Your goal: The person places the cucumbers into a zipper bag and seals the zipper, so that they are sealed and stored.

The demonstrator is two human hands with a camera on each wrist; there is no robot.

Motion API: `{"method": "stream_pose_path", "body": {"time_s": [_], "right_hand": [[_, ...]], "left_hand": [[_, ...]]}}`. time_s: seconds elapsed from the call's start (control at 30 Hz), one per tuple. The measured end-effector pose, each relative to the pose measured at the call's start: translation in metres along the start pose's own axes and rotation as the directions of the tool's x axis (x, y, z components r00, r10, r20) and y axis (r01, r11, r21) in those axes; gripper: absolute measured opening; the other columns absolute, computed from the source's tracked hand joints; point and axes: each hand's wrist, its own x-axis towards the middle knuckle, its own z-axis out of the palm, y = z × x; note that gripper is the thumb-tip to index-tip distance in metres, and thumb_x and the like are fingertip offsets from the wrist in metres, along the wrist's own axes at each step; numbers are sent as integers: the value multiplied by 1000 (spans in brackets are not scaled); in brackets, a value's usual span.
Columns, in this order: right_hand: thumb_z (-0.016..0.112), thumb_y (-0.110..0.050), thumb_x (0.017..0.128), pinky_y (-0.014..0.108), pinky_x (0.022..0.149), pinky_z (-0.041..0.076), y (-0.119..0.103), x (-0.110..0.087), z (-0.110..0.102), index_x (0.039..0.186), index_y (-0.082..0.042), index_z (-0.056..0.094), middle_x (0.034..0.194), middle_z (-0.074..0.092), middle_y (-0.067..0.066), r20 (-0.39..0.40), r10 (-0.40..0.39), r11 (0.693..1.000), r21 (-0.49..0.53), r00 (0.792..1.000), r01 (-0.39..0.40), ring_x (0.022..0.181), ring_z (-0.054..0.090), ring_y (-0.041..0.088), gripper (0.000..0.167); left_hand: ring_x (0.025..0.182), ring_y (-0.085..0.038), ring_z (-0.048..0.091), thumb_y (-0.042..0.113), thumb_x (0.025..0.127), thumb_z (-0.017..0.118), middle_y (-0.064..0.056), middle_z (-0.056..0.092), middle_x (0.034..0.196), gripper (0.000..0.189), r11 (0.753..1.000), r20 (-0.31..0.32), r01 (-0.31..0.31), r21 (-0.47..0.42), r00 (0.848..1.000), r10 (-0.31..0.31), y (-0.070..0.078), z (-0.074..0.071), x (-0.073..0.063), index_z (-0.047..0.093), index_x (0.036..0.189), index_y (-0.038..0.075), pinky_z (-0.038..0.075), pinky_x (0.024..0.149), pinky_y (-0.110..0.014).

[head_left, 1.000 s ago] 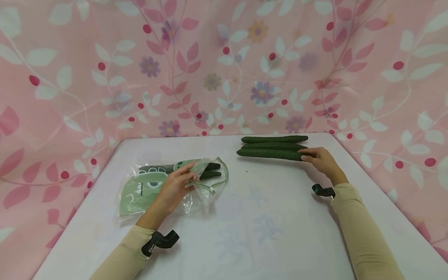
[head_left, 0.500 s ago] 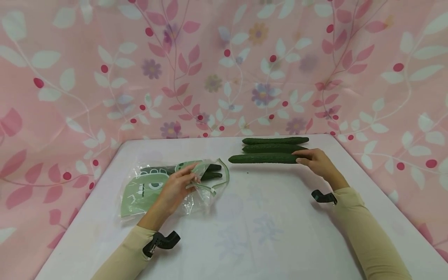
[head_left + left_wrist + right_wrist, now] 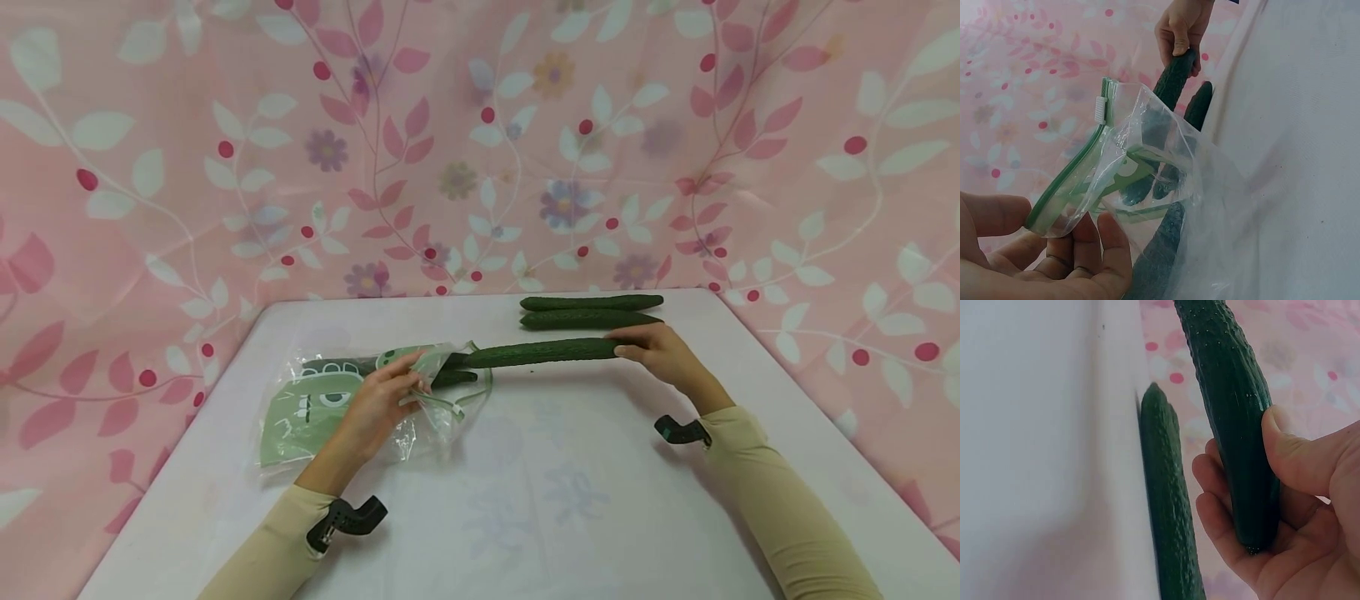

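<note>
My right hand grips a long dark-green cucumber by its right end, thumb on one side and fingers beneath, as the right wrist view shows. The cucumber's far end lies at the mouth of a clear zip bag with a green cartoon print. My left hand pinches the bag's edge, close to the green zip strip with its white slider. Inside the bag are cucumbers, their ends showing near the opening; the rest is partly hidden by the print and the left hand.
Two more cucumbers lie side by side at the back right of the white-covered table. A pink flowered cloth hangs behind and at both sides. Each wrist carries a black camera mount.
My right hand has drawn the front cucumber away from the other two and carried it left, so its tip now meets the bag's mouth. The left hand keeps its place on the bag.
</note>
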Motion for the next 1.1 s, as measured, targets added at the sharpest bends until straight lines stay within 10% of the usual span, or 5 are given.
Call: {"method": "stream_pose_path", "body": {"time_s": [1.1], "right_hand": [[69,-5,101,30,87,54,-31,11,50,131,5,69,128,69,18,40,-75,994,82,996,71,116,64,34,32]], "left_hand": [[93,-19,60,5,109,46,-5,61,96,51,1000,6,-2,-7,1000,2,0,-2,0,38,159,-2,44,88,-40]]}}
